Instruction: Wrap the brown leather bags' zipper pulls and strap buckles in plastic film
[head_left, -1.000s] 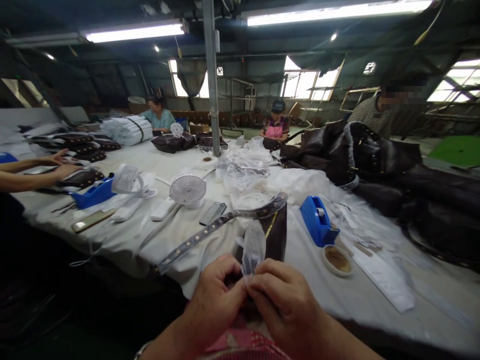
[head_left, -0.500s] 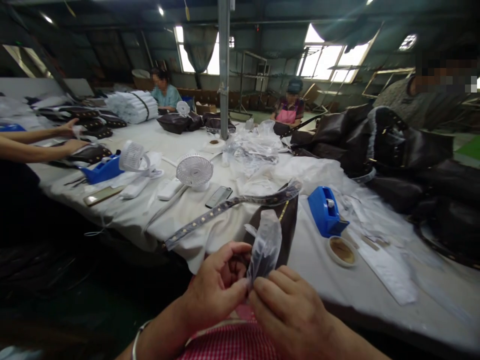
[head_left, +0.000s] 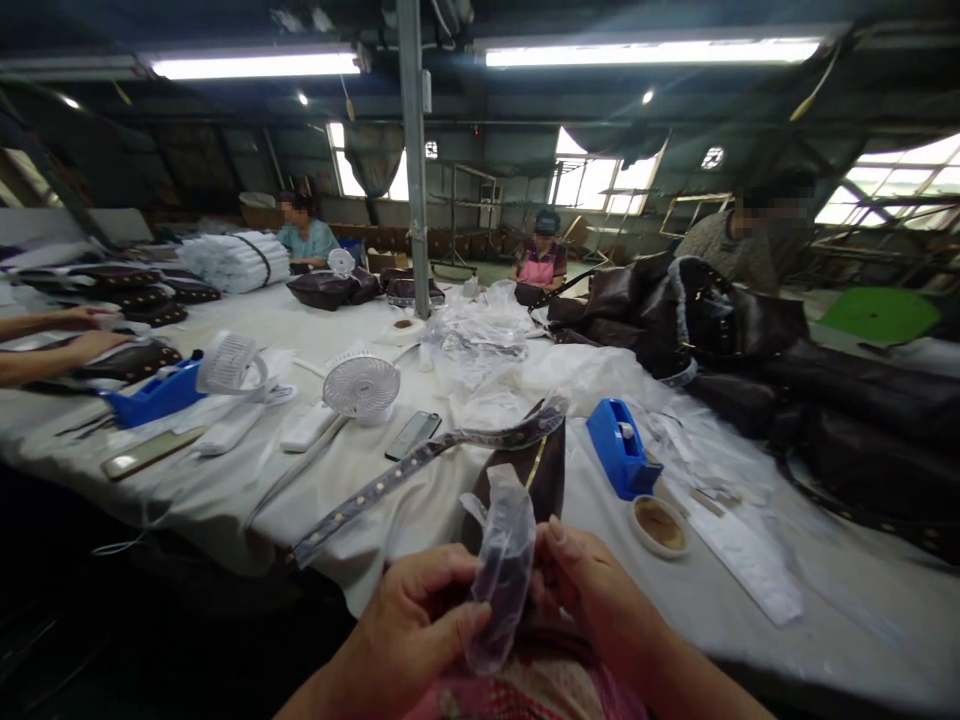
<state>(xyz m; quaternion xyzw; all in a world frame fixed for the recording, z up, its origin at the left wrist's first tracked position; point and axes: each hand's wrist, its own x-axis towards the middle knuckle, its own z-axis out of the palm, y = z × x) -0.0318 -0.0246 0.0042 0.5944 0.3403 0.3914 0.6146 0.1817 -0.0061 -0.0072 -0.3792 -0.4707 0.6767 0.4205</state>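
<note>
A dark brown bag with a gold zipper lies at the table edge in front of me. Rising from its near side is a handle wrapped in clear plastic film. My left hand is closed on the wrapped handle from the left, thumb on the front. On the other side, my right hand has its fingers curled in a pinch close to the film's edge; what sits between its fingertips is hidden. Behind the handle, a studded strap in film stretches left across the table.
Right of the bag stand a blue tape dispenser and a tape roll. A phone and white fan are left. Crumpled plastic and piled brown bags lie beyond. A co-worker's hands handle bags far left.
The view has tilted up and turned right. My right hand has left the handle's lower end for its right edge, fingers turned upward. The film's lower end now shows between my hands.
</note>
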